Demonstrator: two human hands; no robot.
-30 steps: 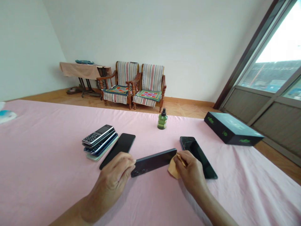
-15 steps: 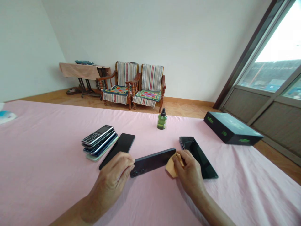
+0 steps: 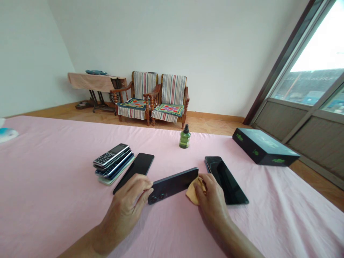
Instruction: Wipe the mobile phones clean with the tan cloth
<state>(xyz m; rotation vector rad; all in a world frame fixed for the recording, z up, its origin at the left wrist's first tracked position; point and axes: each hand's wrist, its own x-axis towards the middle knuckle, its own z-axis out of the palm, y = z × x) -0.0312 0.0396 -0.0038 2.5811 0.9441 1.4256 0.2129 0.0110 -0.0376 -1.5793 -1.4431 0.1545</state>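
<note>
A dark smartphone [image 3: 173, 185] is held on its long edge, its back with the camera lenses facing me. My left hand [image 3: 129, 202] pinches its left end between thumb and fingers. In my right hand [image 3: 213, 199] a yellow cloth [image 3: 192, 193] is bunched, pressed at the phone's right end. Left of the phone, another black smartphone [image 3: 141, 165] lies flat, partly hidden behind my left hand. Beside it is a stack of phones with a keypad phone [image 3: 111, 155] on top. A black phone [image 3: 228, 181] with a glossy screen lies just beyond my right hand.
A green spray bottle [image 3: 184, 139] with a black cap stands near the far edge of the pink sheet [image 3: 53, 200]. At the right lies a black box [image 3: 264, 147] with green lettering. Two wooden chairs [image 3: 170, 95] and a cloth-covered table [image 3: 90, 81] stand by the wall.
My right hand and the cloth have shifted slightly left and down along the phone's right end. The left hand keeps its hold, and the phone has moved only slightly.
</note>
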